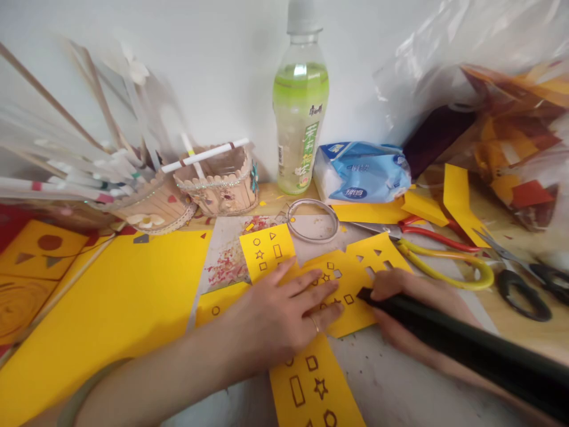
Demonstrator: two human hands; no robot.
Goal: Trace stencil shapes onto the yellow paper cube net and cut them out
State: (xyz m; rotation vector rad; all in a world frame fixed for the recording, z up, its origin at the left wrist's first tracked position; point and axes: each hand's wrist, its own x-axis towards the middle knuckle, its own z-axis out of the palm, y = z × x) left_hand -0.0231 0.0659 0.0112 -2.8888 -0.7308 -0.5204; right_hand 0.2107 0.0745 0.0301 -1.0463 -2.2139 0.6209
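My left hand point(284, 308) lies flat with fingers spread, pressing on a yellow paper cut-out point(342, 317) drawn with small stars, squares and other shapes. In my right hand point(400, 296) is a long black knife-like tool point(427, 326), its pointed tip touching the paper beside a drawn square. Several holes, triangular and four-sided, are cut through the paper's upper right part. Another drawn flap point(267, 246) shows beyond my left fingers, and a strip point(311, 385) with a star and a rectangle extends towards me. The tool's near end runs out of view.
A large yellow sheet point(146, 284) covers the left side. Behind stand stick-walled pen holders point(217, 190), a drink bottle point(300, 118) and a blue tissue pack point(364, 172). A tape ring point(313, 220), red-and-yellow-handled scissors point(444, 267) and black-handled scissors point(524, 290) lie near my right hand.
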